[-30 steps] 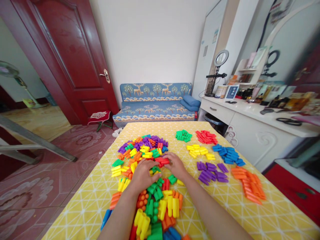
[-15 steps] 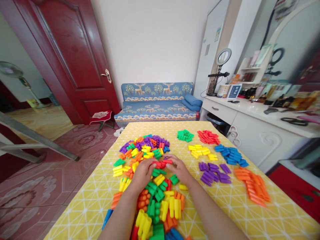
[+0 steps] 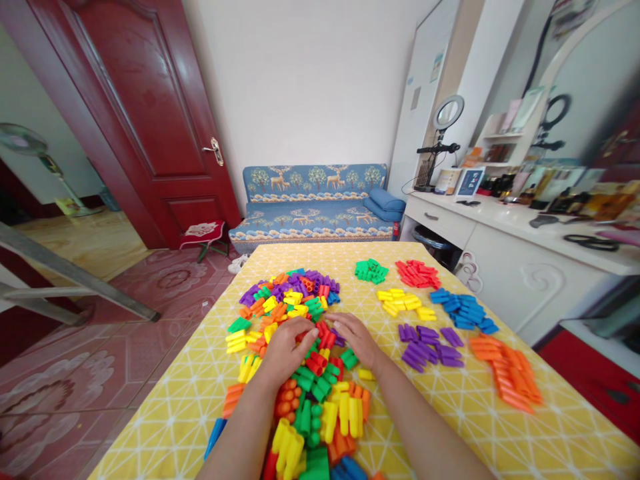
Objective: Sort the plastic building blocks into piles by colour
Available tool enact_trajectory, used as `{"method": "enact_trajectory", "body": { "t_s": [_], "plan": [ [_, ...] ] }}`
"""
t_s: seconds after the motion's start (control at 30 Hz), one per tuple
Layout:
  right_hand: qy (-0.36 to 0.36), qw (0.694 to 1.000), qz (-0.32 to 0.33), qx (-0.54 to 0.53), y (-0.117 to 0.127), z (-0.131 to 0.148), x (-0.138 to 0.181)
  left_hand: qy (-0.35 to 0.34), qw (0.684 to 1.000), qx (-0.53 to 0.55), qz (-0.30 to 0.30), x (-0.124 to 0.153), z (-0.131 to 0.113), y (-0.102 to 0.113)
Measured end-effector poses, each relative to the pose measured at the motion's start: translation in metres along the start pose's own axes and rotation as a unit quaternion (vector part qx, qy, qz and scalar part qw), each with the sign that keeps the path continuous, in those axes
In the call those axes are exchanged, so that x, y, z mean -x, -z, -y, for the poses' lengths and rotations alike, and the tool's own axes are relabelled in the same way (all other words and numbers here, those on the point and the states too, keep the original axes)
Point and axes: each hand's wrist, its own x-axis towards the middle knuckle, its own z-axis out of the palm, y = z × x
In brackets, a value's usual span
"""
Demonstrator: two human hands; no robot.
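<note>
My left hand (image 3: 289, 347) hovers over the left side of a mixed heap of coloured plastic blocks shaped like joined tubes, its fingers curved and thumb apart, with nothing visible in its grip. Opposite it, my right hand (image 3: 357, 340) reaches in with extended fingers at the heap's right edge. Between the hands are red blocks (image 3: 327, 335), and a separate red block (image 3: 316, 363) rests on green blocks (image 3: 315, 382) just below. Purple blocks show partly behind my right fingertips. Yellow blocks (image 3: 343, 417) and orange blocks (image 3: 287, 400) lie nearer to me.
Sorted groups lie on the right of the yellow tablecloth (image 3: 400, 427): green blocks (image 3: 371, 271), red pile (image 3: 417, 274), yellow group (image 3: 400, 301), blue pile (image 3: 463, 309), purple group (image 3: 430, 347) and orange pile (image 3: 507, 370). A blue sofa (image 3: 315, 213) stands beyond the table.
The red blocks held between my fingertips have come apart and lie on the heap, one of them nearer to me. My hands have loosened, the right fingers straightening.
</note>
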Motion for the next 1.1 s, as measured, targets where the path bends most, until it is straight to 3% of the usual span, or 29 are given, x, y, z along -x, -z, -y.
{"method": "enact_trajectory", "body": {
  "t_s": [0.13, 0.47, 0.73, 0.9, 1.1],
  "plan": [
    [0.036, 0.994, 0.048, 0.09, -0.002, -0.003, -0.002, -0.017, 0.999, -0.031, 0.019, 0.001, 0.001, -0.002],
    [0.042, 0.99, 0.058, 0.124, -0.004, 0.001, 0.001, -0.01, 0.997, -0.067, 0.022, 0.002, 0.007, -0.006],
    [0.047, 0.997, 0.029, 0.052, -0.006, 0.007, 0.002, -0.01, 0.998, -0.064, 0.026, 0.002, 0.009, -0.007],
    [0.007, 1.0, -0.003, -0.018, -0.007, 0.006, 0.002, -0.005, 0.997, -0.069, 0.028, 0.003, 0.01, -0.007],
    [-0.017, 1.0, -0.011, 0.017, -0.008, 0.005, 0.001, -0.005, 0.997, -0.065, 0.029, 0.003, 0.011, -0.007]
  ]
}}
